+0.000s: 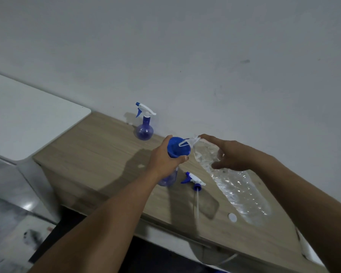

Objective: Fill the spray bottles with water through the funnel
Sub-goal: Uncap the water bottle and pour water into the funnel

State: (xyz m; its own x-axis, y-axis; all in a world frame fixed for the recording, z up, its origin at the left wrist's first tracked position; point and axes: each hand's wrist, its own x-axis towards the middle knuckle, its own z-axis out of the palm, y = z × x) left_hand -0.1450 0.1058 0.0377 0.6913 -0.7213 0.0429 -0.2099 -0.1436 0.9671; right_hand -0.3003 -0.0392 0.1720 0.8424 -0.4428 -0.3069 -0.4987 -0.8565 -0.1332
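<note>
The left hand (pixel 163 156) grips the blue funnel (pixel 175 149) atop a spray bottle (pixel 168 179); the right hand (pixel 232 154) grasps the tilted water bottle (pixel 240 188), mouth over the funnel.

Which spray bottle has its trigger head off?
The near spray bottle, gripped by the left hand, with the blue funnel in its neck; its trigger head lies beside it. The bottle by the wall has its head on.
</note>
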